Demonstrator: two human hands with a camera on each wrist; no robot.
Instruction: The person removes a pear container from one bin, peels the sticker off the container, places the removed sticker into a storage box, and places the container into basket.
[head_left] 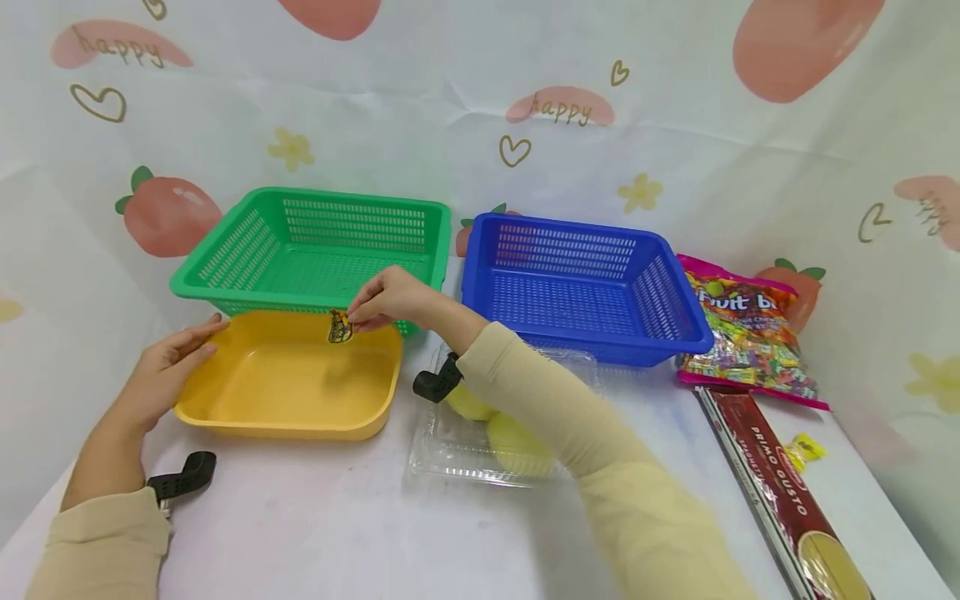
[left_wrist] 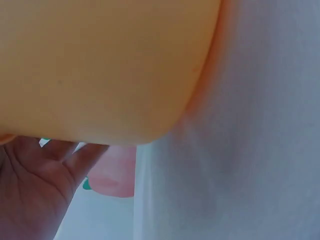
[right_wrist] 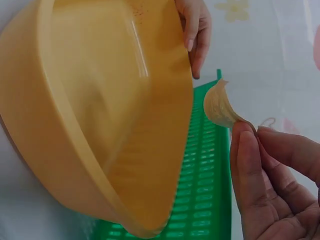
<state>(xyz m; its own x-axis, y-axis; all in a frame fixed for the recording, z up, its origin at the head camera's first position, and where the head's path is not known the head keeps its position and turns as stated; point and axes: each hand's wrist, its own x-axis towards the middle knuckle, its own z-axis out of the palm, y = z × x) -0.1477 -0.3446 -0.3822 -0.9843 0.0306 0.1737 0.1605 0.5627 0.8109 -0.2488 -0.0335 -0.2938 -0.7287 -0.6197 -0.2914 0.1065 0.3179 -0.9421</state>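
Observation:
A yellow plastic basin [head_left: 300, 383] stands in front of the green basket, its inside bare. My left hand [head_left: 167, 367] grips its left rim; the left wrist view shows the palm [left_wrist: 35, 180] below the basin's wall [left_wrist: 100, 75]. Over the basin's far right rim, my right hand [head_left: 393, 302] pinches a small yellow-and-black sticker [head_left: 340, 327] between thumb and fingertips. In the right wrist view the curled sticker [right_wrist: 218, 104] shows its pale back, apart from the basin [right_wrist: 110, 100].
Behind are a green basket [head_left: 197, 287] and a blue basket [head_left: 585, 343]. Under my right forearm lies a clear plastic box [head_left: 442, 458] with yellow round things. At right are a candy bag [head_left: 750, 333], a spaghetti pack [head_left: 780, 492] and a yellow wrapped candy [head_left: 805, 450].

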